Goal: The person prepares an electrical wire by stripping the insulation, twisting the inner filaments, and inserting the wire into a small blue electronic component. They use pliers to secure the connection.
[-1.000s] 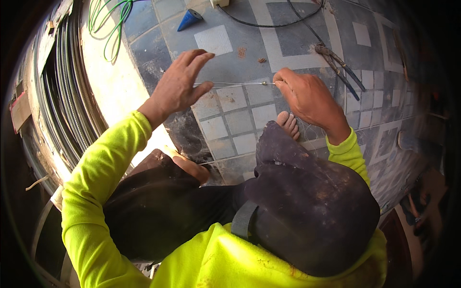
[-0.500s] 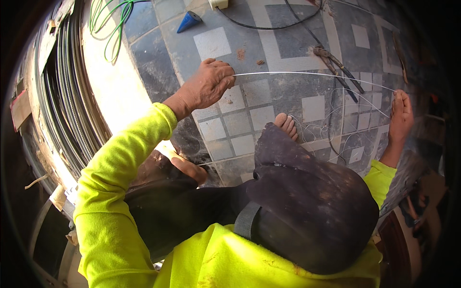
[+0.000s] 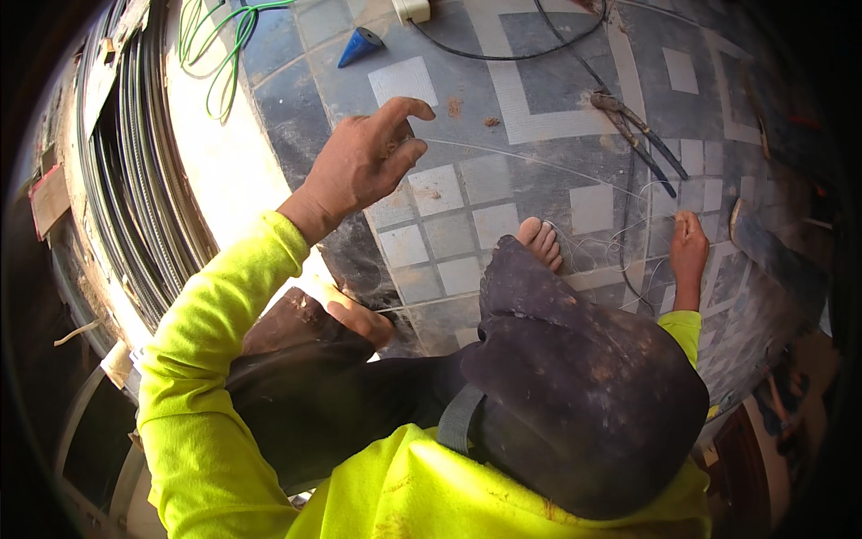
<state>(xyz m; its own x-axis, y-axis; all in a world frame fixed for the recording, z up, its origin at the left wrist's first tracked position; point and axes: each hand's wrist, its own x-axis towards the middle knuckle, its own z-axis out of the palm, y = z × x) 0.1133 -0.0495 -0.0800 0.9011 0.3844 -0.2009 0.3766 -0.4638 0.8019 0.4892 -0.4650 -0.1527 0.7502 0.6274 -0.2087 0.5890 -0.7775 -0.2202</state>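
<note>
My left hand (image 3: 359, 166) is raised over the tiled floor with thumb and forefinger apart and the fingers curled. A thin pale wire (image 3: 503, 151) runs from beside the left thumb across the floor toward the right. My right hand (image 3: 690, 251) is lower down at the right, its fingers pinched together on the wire, though the exact grip is small in view. Loose loops of the wire (image 3: 593, 244) lie beside my bare foot (image 3: 539, 241). Beyond the right hand lie long-handled pincers (image 3: 615, 110) with dark handles.
A blue cone-shaped thing (image 3: 361, 45) lies at the back, near a pale box (image 3: 413, 10) with a black cable (image 3: 489, 57). Green wire (image 3: 235, 45) and a bundle of long dark rods (image 3: 139, 171) are at the left. A person's shoe (image 3: 750, 229) shows at the right.
The left fingers have spread off the wire. My right hand has come down and leftward. The wire, taut before, now hangs lower and looser. A shoe has appeared at the right.
</note>
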